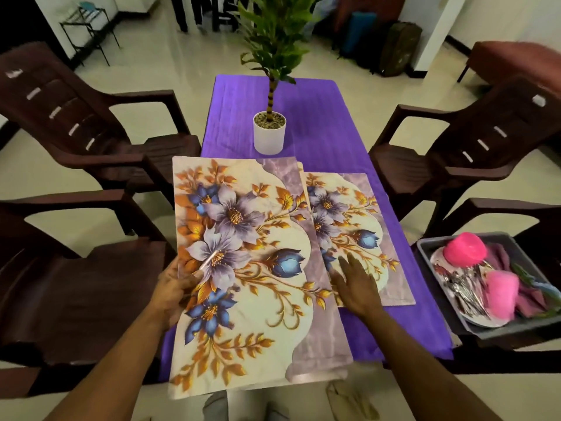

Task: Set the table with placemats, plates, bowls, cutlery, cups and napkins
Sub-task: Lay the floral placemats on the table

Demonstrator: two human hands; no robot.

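Holding floral placemat stack (243, 268) by left edge, my left hand (174, 288) gripping it, thumb on top; stack lifted, tilted over near-left part of purple tablecloth (321, 117). Right hand (356, 287) flat, fingers straight, pressing second floral placemat (358, 226) lying on cloth, right side, partly under stack edge. White potted plant (269, 133) upright at table centre, just beyond mats. Grey tray (431, 253) on right chair: plates (455, 305), pink bowls (464, 249), cutlery (464, 288), maroon napkins (501, 256).

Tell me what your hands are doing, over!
Left hand grips floral placemats. Right hand flat on placemat already laid. Potted plant beyond, not blocking.
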